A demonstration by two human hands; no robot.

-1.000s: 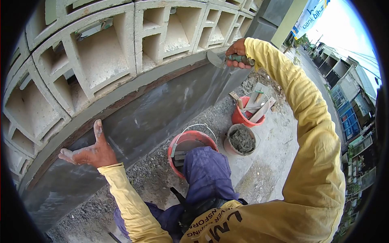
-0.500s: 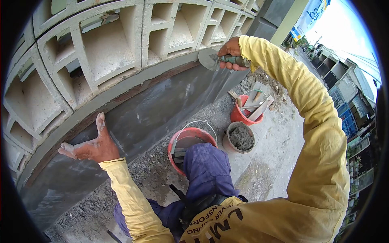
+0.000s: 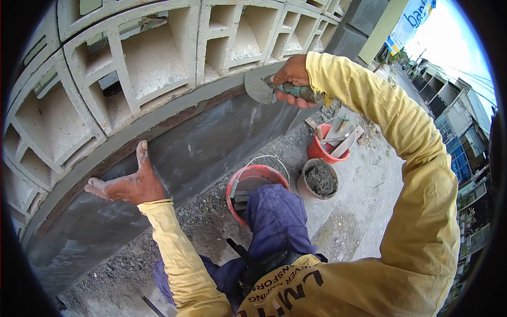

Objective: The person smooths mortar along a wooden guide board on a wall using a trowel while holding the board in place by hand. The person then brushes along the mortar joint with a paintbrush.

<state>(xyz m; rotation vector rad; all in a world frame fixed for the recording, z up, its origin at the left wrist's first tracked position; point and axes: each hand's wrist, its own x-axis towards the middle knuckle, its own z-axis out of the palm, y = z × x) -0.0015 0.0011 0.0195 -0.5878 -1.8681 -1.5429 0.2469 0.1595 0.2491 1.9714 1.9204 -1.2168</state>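
My right hand [image 3: 294,84] is wrapped round the worn green handle of a trowel [image 3: 259,87]. The trowel's rounded grey blade lies against the smooth mortar ledge [image 3: 222,86] under the openwork blocks [image 3: 156,55]. At the left, my left hand [image 3: 132,182] is spread with thumb up and fingers apart, right by the dark plastered wall face [image 3: 195,148], and nothing is in it. A rough reddish-brown strip [image 3: 174,120] runs between the ledge and the plaster.
Below the wall stand a red bucket [image 3: 231,193] with tools inside, a bucket of wet mortar [image 3: 322,179] and another red bucket [image 3: 330,156] holding wooden-handled tools. Gravel [image 3: 193,224] lines the wall's foot. A street with houses [image 3: 459,121] runs off at the right.
The trowel and my right hand have shifted a little left along the ledge. The whole view has moved slightly, and my left hand stays spread by the wall.
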